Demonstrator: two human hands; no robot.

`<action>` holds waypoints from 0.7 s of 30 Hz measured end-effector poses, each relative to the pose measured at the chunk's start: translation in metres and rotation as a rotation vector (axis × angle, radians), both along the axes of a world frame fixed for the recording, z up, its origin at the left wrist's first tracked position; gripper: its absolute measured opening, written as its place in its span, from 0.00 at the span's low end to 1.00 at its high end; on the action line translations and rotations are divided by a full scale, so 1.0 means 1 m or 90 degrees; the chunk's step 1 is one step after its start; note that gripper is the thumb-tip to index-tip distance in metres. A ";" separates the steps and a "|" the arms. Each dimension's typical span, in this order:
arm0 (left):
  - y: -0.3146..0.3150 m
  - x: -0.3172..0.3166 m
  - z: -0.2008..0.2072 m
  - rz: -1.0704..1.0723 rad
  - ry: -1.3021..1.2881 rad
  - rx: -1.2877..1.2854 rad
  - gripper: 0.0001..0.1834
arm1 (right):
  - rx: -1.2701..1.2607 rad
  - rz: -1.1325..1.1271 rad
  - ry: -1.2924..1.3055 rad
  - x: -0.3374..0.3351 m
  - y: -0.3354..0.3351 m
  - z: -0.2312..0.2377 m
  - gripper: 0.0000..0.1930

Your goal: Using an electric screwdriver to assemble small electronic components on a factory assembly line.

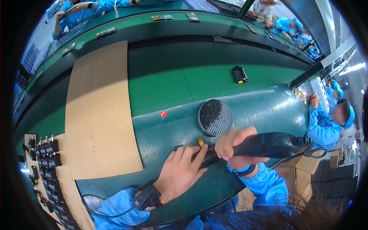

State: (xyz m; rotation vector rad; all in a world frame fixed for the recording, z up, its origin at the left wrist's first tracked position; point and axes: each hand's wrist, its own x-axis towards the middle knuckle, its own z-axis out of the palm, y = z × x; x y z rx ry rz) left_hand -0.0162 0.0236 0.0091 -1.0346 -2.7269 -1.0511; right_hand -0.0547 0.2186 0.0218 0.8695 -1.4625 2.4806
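Observation:
My right hand (239, 147) grips the body of a black electric screwdriver (268, 145), its cord leaving at the right end. The driver lies nearly level, its front end pointing left toward my other hand. My left hand (180, 168) is closed, fingers bent, around a small black part with an orange tab (201, 142) that shows past the fingertips. Fingers hide most of that part and the driver's tip, so I cannot tell whether they touch. Just beyond the hands stands a round grey dish (200, 122) with small black screws heaped over its left side and a studded grey bottom at right.
A cardboard sheet (99, 115) lies left on the green table. Rows of black parts (50, 165) stand on cardboard at far left. A black unit with a yellow spot (240, 74) and a red scrap (164, 114) lie beyond. Circuit boards (162, 17) line the far belt. Co-workers (326, 122) sit right.

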 end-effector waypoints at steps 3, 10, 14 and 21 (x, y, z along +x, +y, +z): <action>0.000 0.000 0.001 0.000 -0.001 -0.001 0.36 | 0.007 0.011 0.005 -0.001 0.001 -0.009 0.40; 0.000 -0.001 0.001 -0.004 -0.005 -0.005 0.36 | 0.005 0.018 -0.005 -0.002 0.001 -0.015 0.40; 0.000 -0.001 0.003 -0.001 0.001 -0.005 0.35 | 0.019 0.035 0.038 -0.008 0.002 -0.014 0.39; -0.004 0.001 -0.003 0.008 0.013 -0.009 0.35 | -0.008 -0.018 0.060 -0.007 -0.003 0.004 0.37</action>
